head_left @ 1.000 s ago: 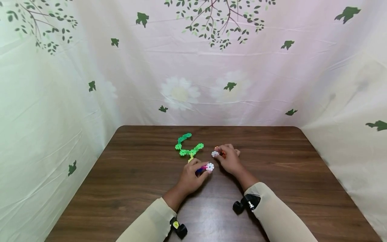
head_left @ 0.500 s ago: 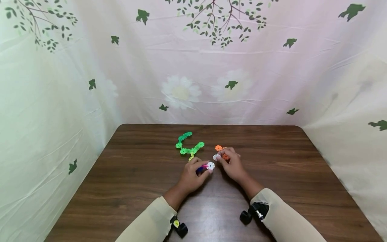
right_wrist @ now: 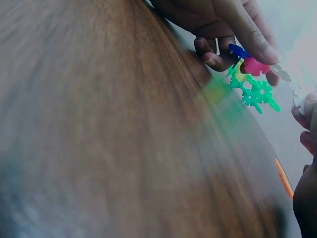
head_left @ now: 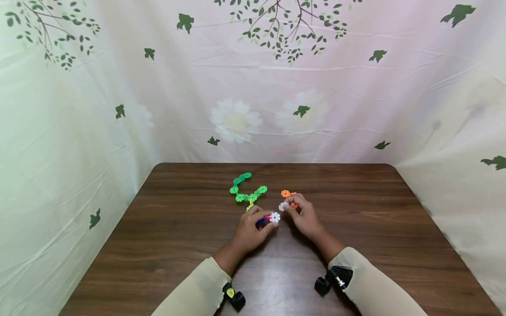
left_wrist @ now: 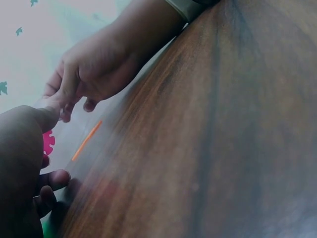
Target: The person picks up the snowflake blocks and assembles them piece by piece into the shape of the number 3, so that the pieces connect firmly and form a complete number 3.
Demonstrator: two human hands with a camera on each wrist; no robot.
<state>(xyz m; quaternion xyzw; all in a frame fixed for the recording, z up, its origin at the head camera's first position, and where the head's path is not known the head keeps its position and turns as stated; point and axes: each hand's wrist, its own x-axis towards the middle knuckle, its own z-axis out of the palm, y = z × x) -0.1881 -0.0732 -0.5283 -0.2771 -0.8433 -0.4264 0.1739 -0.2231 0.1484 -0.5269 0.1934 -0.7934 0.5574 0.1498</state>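
Note:
My left hand [head_left: 250, 229] pinches a short linked row of notched plastic flower discs. A white disc [head_left: 274, 217] is at its right end, with a pink disc [right_wrist: 256, 66] and a blue disc [right_wrist: 239, 51] behind it. Just to the right and a little farther back, my right hand [head_left: 307, 220] holds a single white flower disc [head_left: 282, 206] between thumb and fingertips. A narrow gap separates the two white discs. By my left fingers, a yellow disc [head_left: 250, 207] joins on to a curved chain of green discs [head_left: 240, 198] lying on the table.
Orange flower discs [head_left: 285, 193] lie beyond my right fingers, partly hidden by them. The brown wooden table [head_left: 166, 245] runs back to a hanging cloth [head_left: 261, 83] printed with leaves and flowers. Black wrist cameras [head_left: 322, 285] hang by both sleeves.
My right hand has drawn slightly back toward me with its white disc, uncovering more of the orange discs. My left hand and its linked discs have stayed nearly still.

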